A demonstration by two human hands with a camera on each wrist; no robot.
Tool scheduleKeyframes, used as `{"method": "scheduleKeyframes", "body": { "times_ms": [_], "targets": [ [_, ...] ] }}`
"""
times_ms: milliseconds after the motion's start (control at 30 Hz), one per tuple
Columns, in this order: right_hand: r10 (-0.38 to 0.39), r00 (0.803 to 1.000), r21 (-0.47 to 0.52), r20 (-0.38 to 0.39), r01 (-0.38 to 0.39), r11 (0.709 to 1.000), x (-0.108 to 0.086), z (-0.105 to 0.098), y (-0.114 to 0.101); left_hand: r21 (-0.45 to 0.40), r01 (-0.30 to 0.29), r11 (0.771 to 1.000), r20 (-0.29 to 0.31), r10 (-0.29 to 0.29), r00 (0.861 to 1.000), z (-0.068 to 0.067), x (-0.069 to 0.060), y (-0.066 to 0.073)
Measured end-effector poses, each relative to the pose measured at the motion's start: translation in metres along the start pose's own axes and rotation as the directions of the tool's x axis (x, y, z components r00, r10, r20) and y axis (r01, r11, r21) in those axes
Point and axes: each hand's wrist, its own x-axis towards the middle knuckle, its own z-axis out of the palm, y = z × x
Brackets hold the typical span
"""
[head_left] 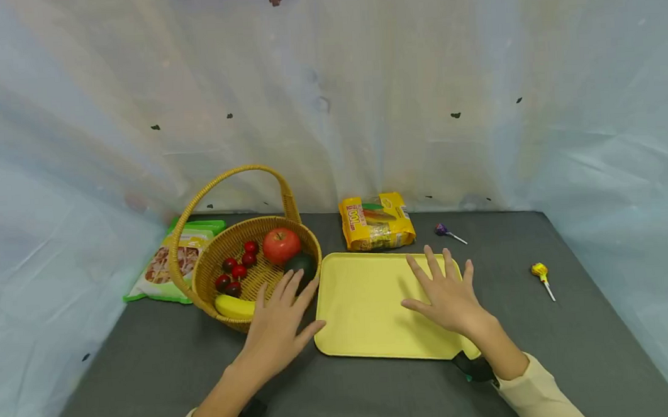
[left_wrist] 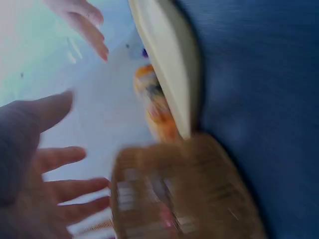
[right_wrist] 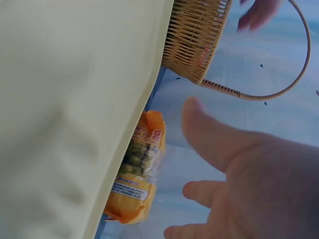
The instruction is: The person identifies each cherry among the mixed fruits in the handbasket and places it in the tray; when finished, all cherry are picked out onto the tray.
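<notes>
In the head view my left hand hovers with fingers spread over the near right rim of a wicker basket, holding nothing. Inside the basket are a red apple, a dark green avocado-like fruit, several cherries and a banana, partly hidden by that hand. My right hand, fingers spread and grasping nothing, is above the right part of a yellow tray. The left wrist view is blurred; there too the left hand is beside the basket.
Behind the tray lies a yellow snack package. A purple lollipop and a yellow lollipop lie to the right. Left of the basket is a green and white food bag. A pale curtain hangs behind the dark table.
</notes>
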Motion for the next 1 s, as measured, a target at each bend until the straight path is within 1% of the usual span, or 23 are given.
{"method": "scheduleKeyframes", "body": {
  "times_ms": [33,67,100,133,167,200,267,300,333,367,400,433,467,500,533,600,633,667,700,767,833,900,1000],
  "targets": [
    [-0.007,1.0,0.01,0.0,0.007,1.0,0.001,0.001,0.001,-0.037,0.002,0.999,-0.073,-0.005,0.997,-0.003,-0.008,-0.006],
    [-0.013,1.0,0.025,0.003,0.013,1.0,0.003,0.001,0.002,-0.075,0.005,0.997,-0.155,-0.017,0.988,-0.007,-0.015,-0.013],
    [-0.02,1.0,0.037,0.004,0.02,0.999,0.004,0.001,0.003,-0.113,0.018,0.993,-0.24,-0.045,0.97,-0.01,-0.022,-0.019],
    [-0.029,1.0,0.044,0.002,0.029,0.999,0.006,0.002,0.003,-0.161,0.033,0.986,-0.323,-0.084,0.943,-0.012,-0.029,-0.026],
    [-0.041,0.999,0.054,0.0,0.041,0.998,0.009,0.003,0.005,-0.205,0.049,0.977,-0.404,-0.131,0.905,-0.014,-0.036,-0.034],
    [-0.052,0.999,0.065,-0.001,0.052,0.997,0.012,0.005,0.005,-0.253,0.069,0.965,-0.477,-0.186,0.859,-0.015,-0.041,-0.041],
    [-0.082,0.997,0.096,-0.01,0.083,0.992,0.019,0.007,0.006,-0.359,0.1,0.928,-0.592,-0.31,0.744,-0.014,-0.051,-0.053],
    [-0.099,0.995,0.12,-0.015,0.1,0.988,0.023,0.007,0.005,-0.422,0.109,0.9,-0.621,-0.375,0.688,-0.013,-0.056,-0.059],
    [-0.115,0.993,0.147,-0.018,0.116,0.982,0.028,0.006,0.003,-0.481,0.106,0.87,-0.637,-0.43,0.64,-0.012,-0.059,-0.064],
    [-0.13,0.991,0.187,-0.018,0.131,0.974,0.034,0.005,0.001,-0.533,0.105,0.84,-0.638,-0.479,0.603,-0.012,-0.061,-0.068],
    [-0.147,0.989,0.234,-0.016,0.146,0.961,0.039,0.003,-0.002,-0.579,0.105,0.809,-0.624,-0.522,0.582,-0.011,-0.062,-0.072],
    [-0.171,0.985,0.28,-0.016,0.168,0.945,0.046,0.001,-0.006,-0.616,0.106,0.781,-0.602,-0.553,0.576,-0.011,-0.063,-0.076],
    [-0.198,0.98,0.337,-0.012,0.19,0.922,0.054,-0.002,-0.01,-0.651,0.112,0.751,-0.566,-0.579,0.587,-0.011,-0.064,-0.079],
    [-0.229,0.973,0.393,-0.006,0.213,0.894,0.062,-0.005,-0.014,-0.684,0.114,0.721,-0.524,-0.594,0.611,-0.011,-0.064,-0.081],
    [-0.265,0.964,0.445,0.003,0.236,0.864,0.071,-0.008,-0.019,-0.705,0.112,0.7,-0.487,-0.593,0.641,-0.012,-0.065,-0.083],
    [-0.36,0.933,0.545,0.02,0.291,0.786,0.09,-0.014,-0.032,-0.735,0.112,0.669,-0.421,-0.579,0.698,-0.014,-0.065,-0.085],
    [-0.414,0.91,0.596,0.031,0.316,0.738,0.101,-0.017,-0.04,-0.746,0.106,0.658,-0.398,-0.567,0.721,-0.015,-0.066,-0.084],
    [-0.468,0.883,0.647,0.042,0.333,0.686,0.112,-0.019,-0.048,-0.757,0.098,0.646,-0.38,-0.558,0.738,-0.016,-0.066,-0.084],
    [-0.518,0.854,0.687,0.052,0.346,0.639,0.123,-0.021,-0.058,-0.76,0.087,0.644,-0.375,-0.545,0.75,-0.017,-0.066,-0.083],
    [-0.605,0.792,0.75,0.076,0.354,0.558,0.144,-0.023,-0.081,-0.756,0.067,0.652,-0.384,-0.523,0.761,-0.015,-0.067,-0.084],
    [-0.672,0.734,0.791,0.101,0.35,0.501,0.165,-0.024,-0.106,-0.745,0.051,0.665,-0.401,-0.508,0.763,-0.015,-0.068,-0.084],
    [-0.722,0.681,0.807,0.118,0.358,0.47,0.183,-0.023,-0.132,-0.73,0.034,0.682,-0.421,-0.489,0.764,-0.013,-0.068,-0.085],
    [-0.774,0.617,0.827,0.143,0.355,0.436,0.204,-0.017,-0.171,-0.712,0.034,0.701,-0.432,-0.476,0.766,-0.015,-0.069,-0.086]
  ]
}}
